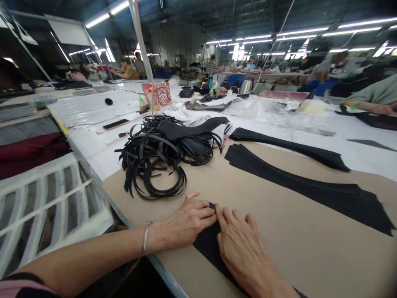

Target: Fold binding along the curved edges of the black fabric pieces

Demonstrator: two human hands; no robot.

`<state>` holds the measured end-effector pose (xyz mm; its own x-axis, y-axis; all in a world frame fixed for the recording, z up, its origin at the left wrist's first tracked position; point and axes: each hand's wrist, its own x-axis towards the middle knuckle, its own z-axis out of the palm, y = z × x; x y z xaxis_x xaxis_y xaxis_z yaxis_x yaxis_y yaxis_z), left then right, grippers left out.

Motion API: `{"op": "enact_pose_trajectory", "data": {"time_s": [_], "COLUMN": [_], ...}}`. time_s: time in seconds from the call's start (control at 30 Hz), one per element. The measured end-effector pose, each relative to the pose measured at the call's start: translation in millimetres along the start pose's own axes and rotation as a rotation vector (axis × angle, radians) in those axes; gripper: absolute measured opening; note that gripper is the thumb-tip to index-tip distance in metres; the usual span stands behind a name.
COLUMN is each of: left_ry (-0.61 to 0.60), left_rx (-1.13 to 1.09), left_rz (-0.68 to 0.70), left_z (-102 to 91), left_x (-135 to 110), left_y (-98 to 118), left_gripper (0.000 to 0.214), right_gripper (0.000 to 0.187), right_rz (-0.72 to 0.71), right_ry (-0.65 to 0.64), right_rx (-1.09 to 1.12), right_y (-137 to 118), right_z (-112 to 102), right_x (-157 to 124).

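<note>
A black, flat piece of material (pixel 208 242) lies on the brown sheet in front of me, its narrow far end between my hands. My left hand (pixel 184 223), with a silver bracelet at the wrist, has its fingertips close together on that end. One finger is raised, and the thumb is hidden. From the right, my right hand (pixel 240 242) bears on the same end, its index fingertip almost meeting the left fingers. Its other fingers are bent, and it covers much of the piece. Both hands appear closed on the material.
Beyond my hands sits a tangled heap of black strips (pixel 167 145). Stacks of long, curved black pieces (pixel 304 186) lie to the right on the brown sheet (pixel 279 244). A white slotted rack (pixel 56 207) stands left of the table edge. A co-worker's hand (pixel 380 108) shows far right.
</note>
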<state>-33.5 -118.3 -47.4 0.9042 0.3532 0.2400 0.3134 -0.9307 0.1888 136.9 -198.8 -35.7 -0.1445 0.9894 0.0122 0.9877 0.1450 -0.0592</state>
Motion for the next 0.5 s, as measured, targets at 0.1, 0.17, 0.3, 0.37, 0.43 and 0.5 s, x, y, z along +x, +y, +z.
{"op": "enact_pose_trajectory", "data": {"time_s": [0.1, 0.17, 0.3, 0.37, 0.43, 0.5], "left_ry": [0.007, 0.01, 0.014, 0.036, 0.063, 0.109], "left_rx": [0.011, 0.011, -0.002, -0.015, -0.028, -0.032], "left_rz": [0.011, 0.002, -0.042, -0.066, -0.087, -0.118], "left_z": [-0.4, -1.2, -2.0, -0.9, 0.6, 0.9], "left_x": [-1, -1, -1, -1, 0, 4], "left_y": [2, 4, 6, 6, 6, 8], "left_gripper": [0.038, 0.038, 0.033, 0.031, 0.032, 0.031], "right_gripper": [0.047, 0.045, 0.052, 0.048, 0.042, 0.037], "right_rz": [0.023, 0.039, 0.107, 0.168, 0.202, 0.204], "right_ry": [0.008, -0.006, -0.002, -0.03, -0.059, -0.059], "right_rx": [0.015, 0.063, 0.205, 0.299, 0.359, 0.37], "right_y": [-4, -3, 13, 22, 29, 30], "right_z": [-4, -9, -17, -19, -20, -21], "right_x": [4, 7, 6, -2, -14, -25]}}
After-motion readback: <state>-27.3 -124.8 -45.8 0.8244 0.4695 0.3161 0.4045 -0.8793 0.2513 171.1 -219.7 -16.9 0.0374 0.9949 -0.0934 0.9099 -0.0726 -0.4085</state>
